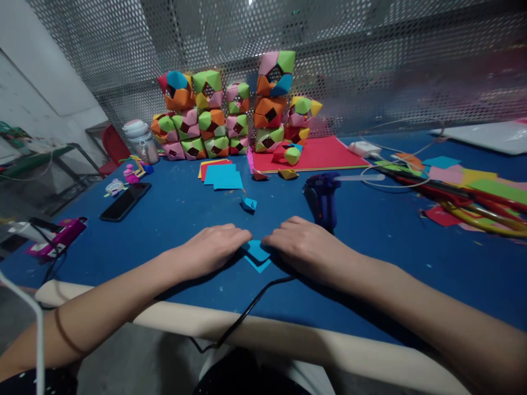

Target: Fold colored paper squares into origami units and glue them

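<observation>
While both hands rest palm-down on the blue table (164,219), the left hand (214,249) and the right hand (304,244) press bent fingertips onto opposite sides of a small cyan paper piece (257,253); neither hand closes around it. The paper lies flat between the hands, near the table's front edge. A dark blue tool (322,197) stands just behind the right hand, a folded cyan unit (248,204) lies further back, and stacked multicoloured paper cubes (230,118) stand at the rear.
</observation>
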Demonstrator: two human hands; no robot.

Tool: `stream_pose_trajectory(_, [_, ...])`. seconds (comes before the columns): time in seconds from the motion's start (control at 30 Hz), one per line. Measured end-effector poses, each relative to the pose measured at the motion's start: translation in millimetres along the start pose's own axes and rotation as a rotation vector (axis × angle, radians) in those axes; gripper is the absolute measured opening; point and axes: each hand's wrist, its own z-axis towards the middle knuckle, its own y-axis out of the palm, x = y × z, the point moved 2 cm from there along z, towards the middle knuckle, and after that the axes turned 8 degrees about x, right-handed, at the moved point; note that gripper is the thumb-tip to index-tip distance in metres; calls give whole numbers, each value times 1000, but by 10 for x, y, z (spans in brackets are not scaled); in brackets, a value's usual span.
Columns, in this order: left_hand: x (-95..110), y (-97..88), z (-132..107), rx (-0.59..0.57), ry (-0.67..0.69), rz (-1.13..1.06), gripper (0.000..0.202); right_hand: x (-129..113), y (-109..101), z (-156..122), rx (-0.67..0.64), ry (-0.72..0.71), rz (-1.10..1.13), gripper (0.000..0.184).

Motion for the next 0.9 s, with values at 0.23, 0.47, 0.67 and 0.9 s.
stream_pose_trajectory(0.23, [16,-35,-5,-31,-15,138,17,-9,-66,-70,-30,34,-147,21])
stream_pose_trajectory(0.47, [69,-39,13,70,-33,154,24,-11,-41,-26,46,41,-78,19])
stream_pose_trajectory(0.67, [19,-60,63,447,-186,-106,11,-22,-97,17,423,447,281,29])
stream_pose_trajectory(0.9, [62,-88,118,535,-576,-498,16,-18,22,74,330,870,828,24])
